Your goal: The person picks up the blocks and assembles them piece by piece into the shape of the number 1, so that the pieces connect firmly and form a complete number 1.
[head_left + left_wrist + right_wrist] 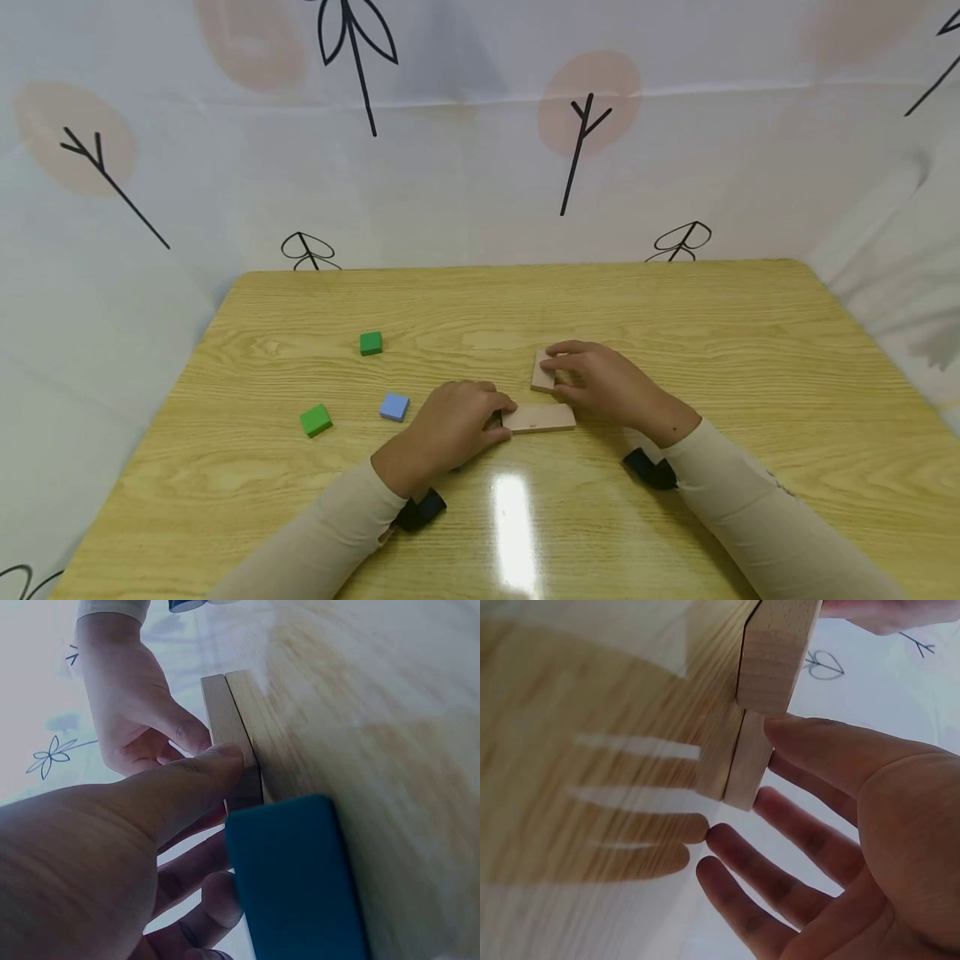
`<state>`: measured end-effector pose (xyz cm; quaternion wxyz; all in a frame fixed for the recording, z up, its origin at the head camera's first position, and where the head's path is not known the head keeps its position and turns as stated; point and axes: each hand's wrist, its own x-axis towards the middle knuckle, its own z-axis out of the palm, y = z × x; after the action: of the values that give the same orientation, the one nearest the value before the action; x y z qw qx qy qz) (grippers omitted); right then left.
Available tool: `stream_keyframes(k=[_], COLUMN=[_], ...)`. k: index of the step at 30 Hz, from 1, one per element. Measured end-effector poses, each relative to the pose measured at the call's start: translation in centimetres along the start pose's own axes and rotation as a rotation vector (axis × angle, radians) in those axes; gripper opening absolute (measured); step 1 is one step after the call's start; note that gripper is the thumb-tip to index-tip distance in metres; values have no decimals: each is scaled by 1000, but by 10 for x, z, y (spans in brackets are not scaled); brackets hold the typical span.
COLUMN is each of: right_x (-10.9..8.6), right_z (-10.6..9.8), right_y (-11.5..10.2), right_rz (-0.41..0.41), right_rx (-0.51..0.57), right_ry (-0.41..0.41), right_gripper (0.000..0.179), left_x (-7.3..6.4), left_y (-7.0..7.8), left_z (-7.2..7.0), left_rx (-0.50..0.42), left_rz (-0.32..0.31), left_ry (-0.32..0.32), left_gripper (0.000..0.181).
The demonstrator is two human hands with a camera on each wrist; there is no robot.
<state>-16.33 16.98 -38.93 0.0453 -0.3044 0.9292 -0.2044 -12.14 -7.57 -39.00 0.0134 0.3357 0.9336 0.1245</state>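
Observation:
A long flat pale wooden block (542,418) lies crosswise on the table. My left hand (456,423) pinches its left end between thumb and fingers. Just behind it stands a second wooden block (542,380), its length pointing away from me. My right hand (606,382) holds this one from the right, the thumb at its near corner and fingertips over its far part. The right wrist view shows the thumb (817,742) where the long block (776,667) and the second block (748,761) come close together. The other right fingers are spread loosely.
Left of my hands lie a blue block (394,407), a light green block (316,420) and a darker green block (371,342). A teal-blue block (292,877) sits close by my left hand. Patterned white cloth (465,183) hangs behind the wooden table (675,317).

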Motion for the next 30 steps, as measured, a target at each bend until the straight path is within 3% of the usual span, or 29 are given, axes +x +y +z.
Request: stream_keyframes(k=[30], right_x=[-1], right_z=[1], right_y=[-6], right_rz=[-59], right_rx=[1], right_ry=[-30], right_gripper=[39], left_x=[0], left_y=[-1], left_z=[1], left_rx=[10], left_rz=[5], left_ry=[10], left_gripper=[29])
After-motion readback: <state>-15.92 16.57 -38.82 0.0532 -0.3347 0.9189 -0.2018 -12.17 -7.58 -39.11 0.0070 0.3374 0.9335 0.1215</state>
